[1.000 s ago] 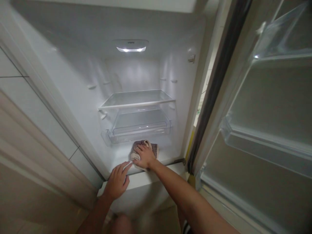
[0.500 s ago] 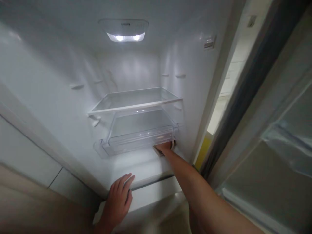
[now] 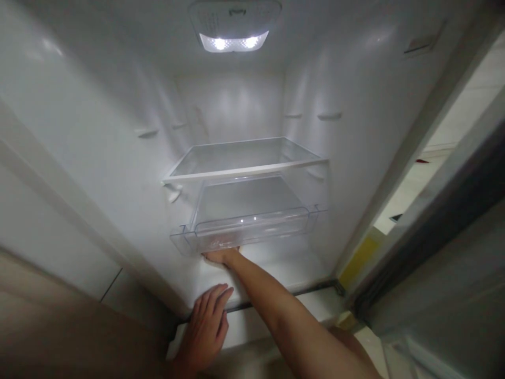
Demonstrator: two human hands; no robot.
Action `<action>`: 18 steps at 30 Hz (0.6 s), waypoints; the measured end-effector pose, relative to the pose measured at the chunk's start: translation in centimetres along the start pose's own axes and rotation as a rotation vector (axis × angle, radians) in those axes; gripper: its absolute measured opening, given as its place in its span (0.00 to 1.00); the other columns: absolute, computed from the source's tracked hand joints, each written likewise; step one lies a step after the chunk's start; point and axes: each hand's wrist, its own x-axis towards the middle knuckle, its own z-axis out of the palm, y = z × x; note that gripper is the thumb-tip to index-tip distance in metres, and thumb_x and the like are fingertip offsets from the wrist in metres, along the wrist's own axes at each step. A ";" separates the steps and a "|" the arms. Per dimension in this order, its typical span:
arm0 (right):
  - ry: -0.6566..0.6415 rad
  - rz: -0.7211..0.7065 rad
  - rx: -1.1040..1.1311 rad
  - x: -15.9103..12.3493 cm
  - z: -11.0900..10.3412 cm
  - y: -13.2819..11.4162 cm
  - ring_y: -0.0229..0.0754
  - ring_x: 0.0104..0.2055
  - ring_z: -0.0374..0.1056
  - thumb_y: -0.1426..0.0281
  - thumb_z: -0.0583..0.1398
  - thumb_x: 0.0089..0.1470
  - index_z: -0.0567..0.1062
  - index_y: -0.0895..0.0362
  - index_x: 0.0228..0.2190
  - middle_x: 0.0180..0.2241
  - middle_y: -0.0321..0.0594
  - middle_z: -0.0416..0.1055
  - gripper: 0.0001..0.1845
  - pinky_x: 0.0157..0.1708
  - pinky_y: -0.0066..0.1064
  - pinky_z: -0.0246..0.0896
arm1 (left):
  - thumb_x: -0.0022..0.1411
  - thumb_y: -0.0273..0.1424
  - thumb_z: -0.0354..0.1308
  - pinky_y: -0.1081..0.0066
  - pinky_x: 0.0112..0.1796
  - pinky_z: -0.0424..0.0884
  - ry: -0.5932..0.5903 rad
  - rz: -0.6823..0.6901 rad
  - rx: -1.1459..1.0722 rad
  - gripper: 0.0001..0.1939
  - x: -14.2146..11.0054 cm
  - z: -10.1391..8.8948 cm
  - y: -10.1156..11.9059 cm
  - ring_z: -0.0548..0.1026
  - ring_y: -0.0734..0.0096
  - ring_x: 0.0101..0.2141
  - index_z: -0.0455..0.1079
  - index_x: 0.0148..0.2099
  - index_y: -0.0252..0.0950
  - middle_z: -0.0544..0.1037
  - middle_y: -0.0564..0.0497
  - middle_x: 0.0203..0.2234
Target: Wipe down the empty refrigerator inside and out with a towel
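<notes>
Inside an open fridge, my right hand reaches under a clear plastic drawer, low on the left side. It presses a cloth against the white fridge floor. Only slivers of the cloth show at the hand's edges, and the fingers are partly hidden behind the drawer front. My left hand lies open on the front edge of the fridge floor, its fingers stretched out and holding nothing. A glass shelf with a white front rim sits above the drawer.
A lit lamp is in the ceiling of the fridge. Small shelf supports stick out of the side walls. The fridge door stands open at the right, and a dark gasket runs along the front bottom edge.
My right hand has swept with the cloth from the right side of the fridge floor to the left. The left hand stays at the front edge. The view has shifted slightly.
</notes>
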 end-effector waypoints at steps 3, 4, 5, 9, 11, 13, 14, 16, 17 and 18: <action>-0.016 -0.069 -0.041 -2.6 -0.9 -0.7 0.55 0.65 0.71 0.54 0.65 0.66 0.80 0.50 0.58 0.63 0.44 0.76 0.23 0.65 0.48 0.65 | 0.69 0.22 0.51 0.59 0.59 0.70 0.046 0.022 0.016 0.28 -0.1 0.1 -0.3 0.75 0.57 0.58 0.68 0.69 0.40 0.78 0.43 0.58; -0.021 -0.090 -0.055 -3.8 -1.2 -0.7 0.55 0.65 0.71 0.54 0.66 0.64 0.81 0.49 0.56 0.61 0.43 0.78 0.23 0.65 0.47 0.65 | 0.70 0.23 0.52 0.58 0.58 0.70 0.067 0.032 0.023 0.26 -0.1 0.2 -0.4 0.75 0.56 0.57 0.68 0.68 0.39 0.78 0.43 0.56; -0.030 -0.110 -0.067 -5.1 -1.6 -0.6 0.55 0.64 0.72 0.53 0.67 0.63 0.82 0.50 0.55 0.59 0.42 0.80 0.23 0.65 0.45 0.65 | 0.70 0.23 0.52 0.58 0.57 0.71 0.088 0.048 0.036 0.24 -0.2 0.3 -0.6 0.76 0.56 0.55 0.68 0.66 0.38 0.78 0.42 0.55; -0.048 -0.133 -0.098 -10.4 -2.5 -0.3 0.53 0.59 0.74 0.49 0.65 0.63 0.83 0.51 0.50 0.54 0.42 0.82 0.23 0.60 0.43 0.67 | 0.71 0.24 0.51 0.54 0.56 0.72 0.158 0.125 0.086 0.16 -0.5 0.7 -1.0 0.76 0.53 0.52 0.69 0.58 0.38 0.78 0.42 0.49; -0.027 -0.116 -0.114 -12.9 -2.8 0.0 0.54 0.61 0.73 0.48 0.64 0.64 0.81 0.52 0.53 0.57 0.45 0.80 0.26 0.62 0.45 0.66 | 0.70 0.24 0.51 0.51 0.57 0.72 0.178 0.154 0.097 0.15 -0.6 0.9 -1.2 0.76 0.51 0.53 0.68 0.57 0.39 0.78 0.42 0.48; 0.004 -0.093 -0.143 -15.1 -3.2 0.6 0.55 0.64 0.70 0.48 0.66 0.63 0.79 0.54 0.56 0.60 0.48 0.78 0.30 0.65 0.47 0.63 | 0.70 0.25 0.52 0.50 0.57 0.73 0.199 0.165 0.109 0.15 -0.7 1.1 -1.3 0.77 0.49 0.53 0.68 0.57 0.38 0.77 0.40 0.49; 0.020 -0.079 -0.159 -16.2 -3.4 1.0 0.56 0.65 0.69 0.48 0.67 0.62 0.78 0.55 0.58 0.61 0.49 0.77 0.32 0.67 0.48 0.61 | 0.70 0.26 0.52 0.50 0.56 0.73 0.208 0.167 0.116 0.15 -0.7 1.2 -1.4 0.77 0.48 0.52 0.67 0.57 0.37 0.77 0.39 0.49; 0.052 -0.044 -0.189 -18.0 -3.8 2.0 0.57 0.66 0.67 0.49 0.68 0.60 0.76 0.57 0.60 0.62 0.50 0.75 0.35 0.69 0.50 0.59 | 0.71 0.27 0.52 0.51 0.55 0.73 0.214 0.170 0.121 0.17 -0.7 1.3 -1.4 0.77 0.47 0.52 0.67 0.60 0.36 0.77 0.37 0.50; 0.066 -0.025 -0.195 -18.9 -4.1 2.5 0.57 0.66 0.67 0.49 0.69 0.59 0.75 0.57 0.61 0.62 0.50 0.75 0.36 0.69 0.50 0.59 | 0.71 0.27 0.52 0.51 0.57 0.72 0.208 0.170 0.119 0.20 -0.6 1.2 -1.3 0.77 0.47 0.54 0.66 0.63 0.35 0.77 0.36 0.51; 0.080 -0.005 -0.197 -19.6 -4.4 3.0 0.57 0.66 0.67 0.49 0.69 0.59 0.74 0.57 0.61 0.62 0.50 0.74 0.36 0.69 0.50 0.58 | 0.71 0.28 0.52 0.50 0.59 0.70 0.198 0.163 0.122 0.24 -0.6 1.2 -1.2 0.76 0.46 0.56 0.64 0.67 0.34 0.77 0.35 0.54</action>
